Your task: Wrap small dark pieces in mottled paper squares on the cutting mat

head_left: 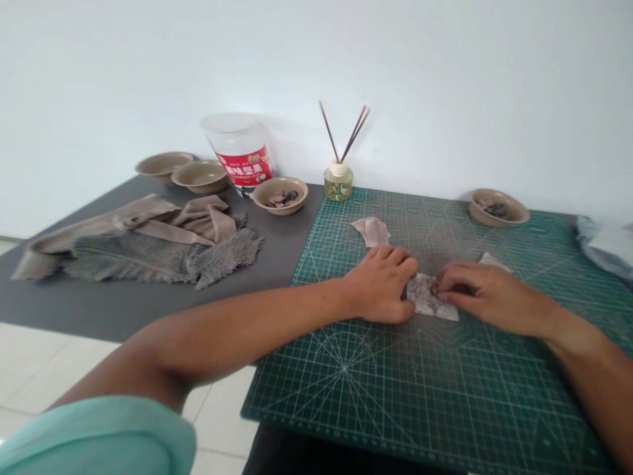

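A small whitish packet (432,298) with dark speckles lies on the green cutting mat (390,396). At its left edge my left hand (383,284) rests on the mat with curled fingers; what they hold, if anything, is hidden. From the right my right hand (477,290) pinches over the packet's upper right part, its thumb and fingertips together on something dark too small to name. Behind my left hand sits a pale pinkish packet (373,232). Another pale piece (494,262) shows partly behind my right hand.
Bowls with dark and brown pieces stand at the mat's back right (498,207) and left of it (280,196). A diffuser bottle (339,181) with sticks, a red-labelled tub (240,155), two more bowls (200,176), crumpled cloths (148,241) and a plastic bag (606,244) lie around.
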`<control>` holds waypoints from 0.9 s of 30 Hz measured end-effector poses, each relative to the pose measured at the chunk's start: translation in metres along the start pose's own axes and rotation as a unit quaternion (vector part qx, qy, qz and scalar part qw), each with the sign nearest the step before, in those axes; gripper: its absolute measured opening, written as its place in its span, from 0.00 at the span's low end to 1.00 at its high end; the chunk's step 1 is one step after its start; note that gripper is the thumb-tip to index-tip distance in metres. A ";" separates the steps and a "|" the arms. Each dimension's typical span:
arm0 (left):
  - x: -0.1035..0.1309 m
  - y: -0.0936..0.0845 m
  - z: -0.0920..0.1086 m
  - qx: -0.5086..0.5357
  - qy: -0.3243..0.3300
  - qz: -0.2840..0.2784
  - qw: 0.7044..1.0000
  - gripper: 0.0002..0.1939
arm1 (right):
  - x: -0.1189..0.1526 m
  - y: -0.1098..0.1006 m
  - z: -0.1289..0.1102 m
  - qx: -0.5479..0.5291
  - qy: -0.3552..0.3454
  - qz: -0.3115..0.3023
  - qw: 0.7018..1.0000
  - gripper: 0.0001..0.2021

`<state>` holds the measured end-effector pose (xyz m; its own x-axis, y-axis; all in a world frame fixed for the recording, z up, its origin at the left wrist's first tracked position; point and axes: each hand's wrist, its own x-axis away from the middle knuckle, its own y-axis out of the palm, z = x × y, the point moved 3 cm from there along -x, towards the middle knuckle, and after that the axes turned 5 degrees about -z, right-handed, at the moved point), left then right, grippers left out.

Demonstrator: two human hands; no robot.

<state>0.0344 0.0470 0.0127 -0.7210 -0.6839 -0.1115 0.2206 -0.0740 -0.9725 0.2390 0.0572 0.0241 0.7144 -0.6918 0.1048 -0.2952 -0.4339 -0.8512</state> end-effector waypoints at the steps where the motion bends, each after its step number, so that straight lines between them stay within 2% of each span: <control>1: 0.000 0.000 0.000 0.001 0.001 0.002 1.000 0.21 | 0.001 0.003 -0.003 -0.017 -0.016 -0.028 0.999 0.07; 3: 0.000 0.001 0.000 0.003 0.001 0.005 1.000 0.21 | 0.000 0.007 -0.009 -0.020 -0.040 -0.036 0.998 0.07; 7: 0.000 0.001 0.000 0.001 -0.007 0.004 1.000 0.20 | -0.002 0.002 -0.004 0.043 -0.003 0.070 0.997 0.07; 8: 0.000 0.001 0.000 0.000 -0.007 0.003 1.000 0.20 | -0.001 0.001 -0.002 0.047 0.007 0.068 0.997 0.06; 11: 0.000 0.000 0.000 0.004 -0.001 0.000 1.000 0.21 | 0.003 0.004 -0.003 0.018 -0.009 -0.014 1.000 0.07; 13: 0.000 0.000 0.000 0.006 0.002 0.001 1.000 0.21 | 0.003 0.008 -0.008 -0.002 -0.023 -0.037 0.999 0.09; 18: 0.001 0.001 0.000 0.001 -0.004 0.004 1.000 0.21 | 0.000 0.002 -0.002 0.047 0.021 0.071 0.996 0.07; 21: 0.001 0.001 0.001 0.000 -0.002 -0.003 1.000 0.20 | 0.003 0.001 0.000 0.050 0.006 0.023 0.998 0.06; 24: 0.000 0.001 0.001 0.004 0.003 -0.007 1.000 0.20 | 0.005 0.008 -0.008 0.020 -0.034 -0.023 0.999 0.08; 27: 0.000 0.002 0.001 0.004 0.000 -0.003 1.000 0.20 | 0.000 0.010 -0.009 0.024 -0.031 0.024 0.999 0.08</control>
<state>0.0352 0.0462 0.0113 -0.7223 -0.6833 -0.1066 0.2223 -0.0834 -0.9714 0.2304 0.0473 0.0207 0.7380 -0.6739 0.0332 -0.3007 -0.3727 -0.8779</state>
